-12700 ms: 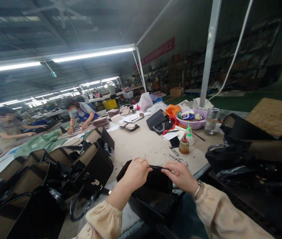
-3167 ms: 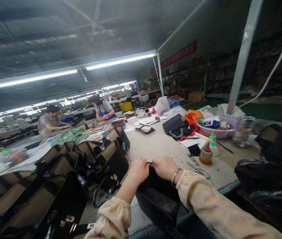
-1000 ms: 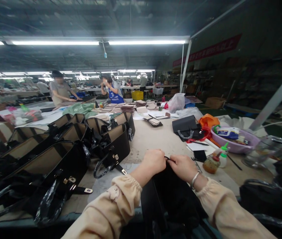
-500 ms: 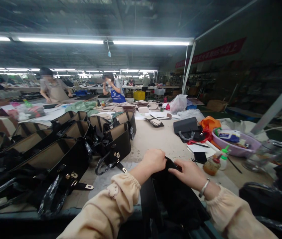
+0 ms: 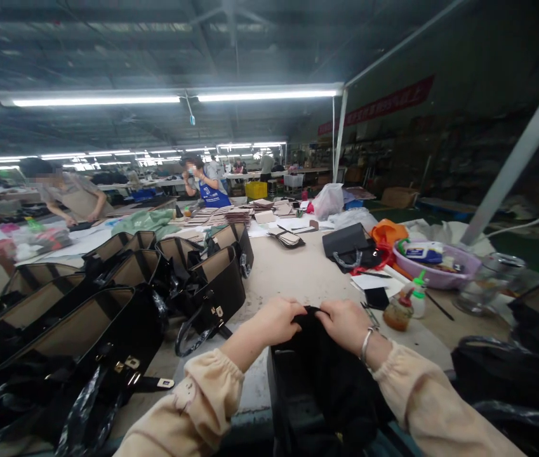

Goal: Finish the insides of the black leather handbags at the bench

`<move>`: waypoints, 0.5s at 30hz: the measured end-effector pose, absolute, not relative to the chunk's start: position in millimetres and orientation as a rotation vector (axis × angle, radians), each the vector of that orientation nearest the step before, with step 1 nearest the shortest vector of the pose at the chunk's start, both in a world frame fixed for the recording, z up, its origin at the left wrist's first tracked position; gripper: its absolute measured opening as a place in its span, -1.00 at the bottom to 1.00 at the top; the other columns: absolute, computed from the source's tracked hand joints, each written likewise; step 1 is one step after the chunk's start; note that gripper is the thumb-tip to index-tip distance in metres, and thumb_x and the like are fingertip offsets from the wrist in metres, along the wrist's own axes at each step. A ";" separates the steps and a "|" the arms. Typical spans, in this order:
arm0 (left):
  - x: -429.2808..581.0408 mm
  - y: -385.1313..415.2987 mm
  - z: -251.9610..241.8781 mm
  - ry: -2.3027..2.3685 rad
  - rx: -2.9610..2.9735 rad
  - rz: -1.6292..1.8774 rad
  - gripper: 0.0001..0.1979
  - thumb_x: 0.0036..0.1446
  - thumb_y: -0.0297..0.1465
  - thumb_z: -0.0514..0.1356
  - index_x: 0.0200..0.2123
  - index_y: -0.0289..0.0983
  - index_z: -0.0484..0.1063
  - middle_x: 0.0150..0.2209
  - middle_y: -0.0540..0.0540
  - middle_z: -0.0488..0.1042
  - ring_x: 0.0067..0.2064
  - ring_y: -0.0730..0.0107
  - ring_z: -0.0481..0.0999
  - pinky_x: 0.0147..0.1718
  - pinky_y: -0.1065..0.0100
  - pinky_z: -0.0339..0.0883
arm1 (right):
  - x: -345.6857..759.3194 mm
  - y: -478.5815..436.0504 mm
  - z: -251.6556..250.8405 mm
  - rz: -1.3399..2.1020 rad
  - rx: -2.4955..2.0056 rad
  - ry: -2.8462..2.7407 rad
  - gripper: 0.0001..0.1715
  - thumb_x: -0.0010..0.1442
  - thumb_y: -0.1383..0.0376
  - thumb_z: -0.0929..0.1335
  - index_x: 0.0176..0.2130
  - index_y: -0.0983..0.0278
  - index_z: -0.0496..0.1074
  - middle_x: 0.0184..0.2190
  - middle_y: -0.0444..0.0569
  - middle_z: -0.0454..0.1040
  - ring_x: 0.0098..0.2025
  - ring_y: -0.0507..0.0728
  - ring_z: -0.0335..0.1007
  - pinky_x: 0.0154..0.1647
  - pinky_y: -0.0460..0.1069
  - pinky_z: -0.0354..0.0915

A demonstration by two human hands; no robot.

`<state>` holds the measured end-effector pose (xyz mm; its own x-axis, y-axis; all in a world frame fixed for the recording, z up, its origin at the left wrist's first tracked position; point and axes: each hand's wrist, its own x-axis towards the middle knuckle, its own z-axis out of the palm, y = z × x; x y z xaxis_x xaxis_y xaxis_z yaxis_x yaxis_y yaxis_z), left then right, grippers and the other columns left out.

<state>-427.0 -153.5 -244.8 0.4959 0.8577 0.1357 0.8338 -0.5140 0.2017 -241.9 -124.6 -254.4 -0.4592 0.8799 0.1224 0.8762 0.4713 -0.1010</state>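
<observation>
Low in front of me hangs a black handbag [image 5: 340,387], its dark inside partly in view. My left hand [image 5: 279,322] pinches the top edge of the black material, fingers curled over it. Just beside it my right hand [image 5: 346,325], with a silver bangle at the wrist, grips the same edge between thumb and fingers. The lower part of the bag runs out of the picture. To the left stand several black handbags with beige insides; the nearest small one [image 5: 225,285] has a gold clasp and a plastic-wrapped handle.
On the right of the table are a purple basin [image 5: 469,274], a glue bottle [image 5: 399,312], a glass jar [image 5: 476,289] and a dark folded bag [image 5: 345,244]. Stacked beige pieces [image 5: 224,217] lie further back. Two people work across the table; a metal post [image 5: 521,149] rises at right.
My two hands have come closer together along the bag's edge. The view has tilted up and turned a little right. The person at the far left now bends lower.
</observation>
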 end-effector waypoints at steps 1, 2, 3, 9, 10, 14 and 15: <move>-430.3 -155.4 -244.0 1.467 2.624 0.330 -0.65 -0.02 -0.41 0.15 -0.09 -0.13 0.40 -0.09 -0.02 0.47 -0.10 0.31 0.46 -0.09 0.35 0.31 | -242.7 -126.2 -254.5 0.049 -1.544 -2.552 -0.68 0.20 0.17 0.17 -0.39 0.21 0.42 -0.40 -0.05 0.51 -0.33 0.08 0.39 -0.42 -0.05 0.08; -432.8 -157.0 -243.2 1.458 2.635 0.324 -0.65 -0.02 -0.44 0.15 -0.10 -0.13 0.40 -0.05 -0.02 0.45 -0.07 0.31 0.44 -0.06 0.34 0.30 | -243.8 -128.1 -254.5 0.063 -1.554 -2.547 -0.69 0.20 0.17 0.17 -0.38 0.22 0.42 -0.39 -0.05 0.51 -0.33 0.09 0.39 -0.41 -0.05 0.09; -434.5 -158.3 -242.5 1.454 2.656 0.320 -0.68 -0.03 -0.45 0.15 -0.13 -0.15 0.42 -0.02 -0.03 0.43 -0.03 0.29 0.42 -0.02 0.32 0.27 | -245.1 -129.9 -254.2 0.074 -1.569 -2.542 -0.69 0.20 0.18 0.18 -0.37 0.22 0.42 -0.38 -0.04 0.51 -0.32 0.09 0.39 -0.40 -0.05 0.10; -432.2 -158.1 -241.6 1.421 2.768 0.356 -0.91 -0.07 -0.40 0.24 -0.40 -0.23 0.47 0.02 -0.06 0.40 0.10 0.21 0.29 0.11 0.22 0.13 | -250.6 -137.3 -251.4 0.118 -1.585 -2.521 -0.69 0.20 0.18 0.17 -0.34 0.21 0.42 -0.33 -0.03 0.50 -0.28 0.12 0.40 -0.39 -0.04 0.13; -431.3 -157.6 -242.1 1.403 2.771 0.363 -0.94 -0.07 -0.39 0.24 -0.45 -0.24 0.46 0.00 -0.06 0.42 0.07 0.22 0.31 0.09 0.23 0.15 | -250.8 -138.1 -251.7 0.121 -1.584 -2.515 -0.69 0.20 0.18 0.17 -0.34 0.21 0.42 -0.34 -0.03 0.50 -0.28 0.13 0.40 -0.39 -0.04 0.13; -430.9 -156.8 -247.3 1.413 2.717 0.430 -0.92 -0.07 -0.37 0.25 -0.53 -0.24 0.41 -0.05 -0.04 0.45 -0.05 0.29 0.41 -0.04 0.30 0.28 | -250.2 -140.0 -256.8 0.118 -1.569 -2.491 -0.68 0.20 0.17 0.16 -0.32 0.21 0.42 -0.35 -0.02 0.50 -0.29 0.13 0.40 -0.39 -0.03 0.14; -431.5 -156.8 -249.3 1.451 2.687 0.453 -0.92 -0.07 -0.37 0.24 -0.52 -0.24 0.41 -0.05 -0.04 0.44 -0.07 0.31 0.43 -0.08 0.32 0.31 | -249.9 -140.2 -258.7 0.114 -1.564 -2.486 -0.68 0.20 0.17 0.15 -0.33 0.21 0.42 -0.36 -0.02 0.50 -0.29 0.13 0.40 -0.38 -0.03 0.14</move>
